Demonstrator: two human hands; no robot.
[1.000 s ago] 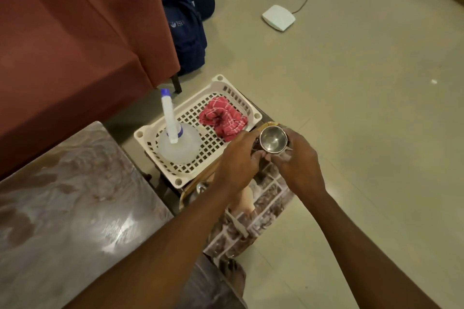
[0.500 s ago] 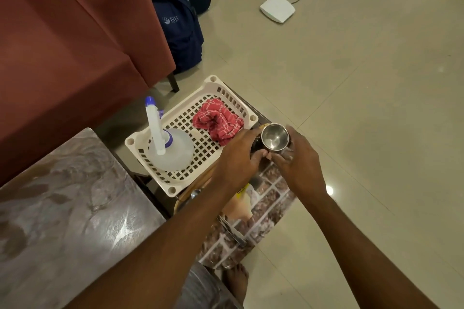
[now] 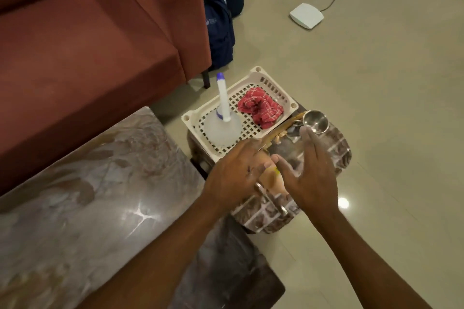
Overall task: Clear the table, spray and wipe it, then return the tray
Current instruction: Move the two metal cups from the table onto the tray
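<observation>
A steel cup [image 3: 315,121] stands at the far end of the patterned tray [image 3: 336,143], which rests on a low stool beside the marble table [image 3: 82,203]. My left hand [image 3: 236,173] and my right hand [image 3: 308,170] hover over the tray, fingers spread and holding nothing; the right fingertips are just short of the cup. A white plastic basket [image 3: 266,78] next to the tray holds a clear spray bottle [image 3: 222,118] with a white nozzle and a red checked cloth [image 3: 261,108]. My hands hide other items on the tray.
A red-brown sofa [image 3: 88,40] stands behind the table. A dark blue backpack [image 3: 221,22] leans against the sofa's end. On the tiled floor farther off lies a white box [image 3: 306,15] with a dark cable.
Both hands have let go of the steel cup and drawn back toward me. The cup now stands alone at the tray's far end.
</observation>
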